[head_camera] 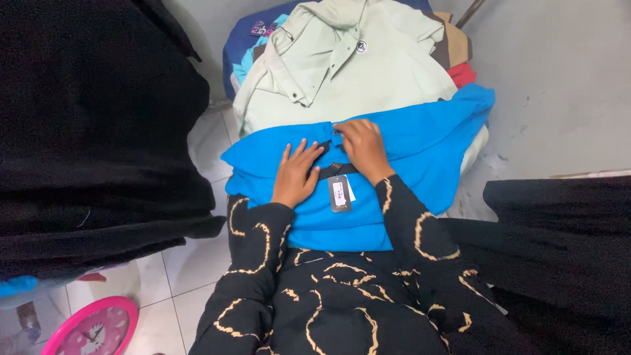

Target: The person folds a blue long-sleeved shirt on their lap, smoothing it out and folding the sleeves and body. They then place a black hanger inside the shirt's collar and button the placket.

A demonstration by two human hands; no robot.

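blue garment (420, 141) with tag (339, 193)

folded flat across the lap, bright blue, dark strap at its collar, a grey hang tag lying on its front.

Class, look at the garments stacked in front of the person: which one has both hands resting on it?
The bright blue garment, with a hanging tag; the left hand and right hand rest on it. The pale green one lies untouched behind.

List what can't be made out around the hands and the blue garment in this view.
- Blue garment: its near edge lies under the patterned sleeves.
- Hang tag: print too small to read.
- Right hand: its fingertips curl at the collar, so any grip is unclear.
- Pile under the pale green shirt: mostly covered.
- Pink clock: cut by the bottom edge.
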